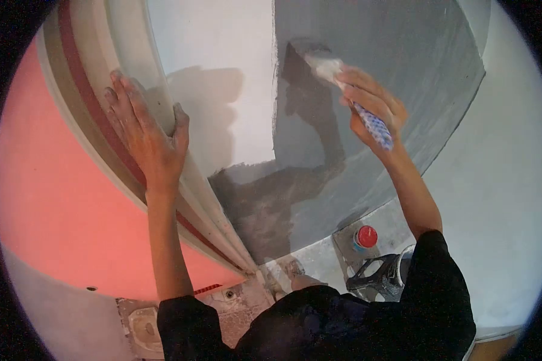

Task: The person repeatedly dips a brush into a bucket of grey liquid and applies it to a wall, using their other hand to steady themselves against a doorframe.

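Observation:
My right hand (376, 108) is wrapped round a paintbrush (374, 127) with a blue-and-white patterned handle. Its pale, slightly blurred front end meets the grey painted part of the wall (397, 54), not far right of the white part (217, 42). Against the cream moulded frame (135, 51), which has a dark red strip, my left hand (147, 135) rests with its fingers spread and nothing held. Shadows of my arms and hands fall across both wall colours. Grey smudges mark the fingers of my left hand.
Below the wall stands a small tub with a red lid (366, 236). Beside it, near my right side, is a black plastic stool (376, 275) with a pale bucket (405, 265) partly hidden by my sleeve. A foot (304, 280) shows on the stained floor.

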### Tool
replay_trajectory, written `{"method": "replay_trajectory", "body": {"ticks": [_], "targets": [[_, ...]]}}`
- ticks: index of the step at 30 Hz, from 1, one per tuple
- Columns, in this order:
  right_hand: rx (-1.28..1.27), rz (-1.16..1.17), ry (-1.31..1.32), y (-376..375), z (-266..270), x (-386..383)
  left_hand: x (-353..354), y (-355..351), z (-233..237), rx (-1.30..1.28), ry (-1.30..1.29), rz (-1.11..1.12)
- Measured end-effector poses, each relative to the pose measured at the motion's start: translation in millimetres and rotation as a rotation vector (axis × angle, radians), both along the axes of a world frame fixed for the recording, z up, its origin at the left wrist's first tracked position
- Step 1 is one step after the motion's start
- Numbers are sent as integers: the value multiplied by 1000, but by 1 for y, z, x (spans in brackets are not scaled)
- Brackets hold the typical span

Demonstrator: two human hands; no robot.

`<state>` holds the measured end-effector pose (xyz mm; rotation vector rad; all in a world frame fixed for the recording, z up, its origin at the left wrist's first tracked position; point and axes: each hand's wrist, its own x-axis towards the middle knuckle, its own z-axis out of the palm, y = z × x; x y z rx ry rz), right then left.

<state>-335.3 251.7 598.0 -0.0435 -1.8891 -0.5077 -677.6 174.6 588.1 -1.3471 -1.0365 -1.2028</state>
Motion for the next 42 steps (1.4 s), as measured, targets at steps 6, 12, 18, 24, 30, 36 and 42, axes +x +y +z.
{"method": "replay_trajectory", "body": {"ticks": [6,12,18,24,30,36,42], "targets": [[-405,59,-156,14,-153,15,1,-2,1,-13,-22,-10],[-405,-27,-153,-33,-181,15,3,-3,1,-39,-58,3],[-77,104,121,-26,-23,-6,2,-3,1,-30,-7,-36],[-272,3,-98,-2,-138,-16,3,-5,1,-39,-35,-4],[-517,21,-141,-19,-196,6,2,-7,-2,-102,-72,-26],[-40,262,100,-10,32,12,4,-12,0,-102,-72,23],[163,-20,90,26,133,-10,4,-10,1,-68,-49,-2]]}}
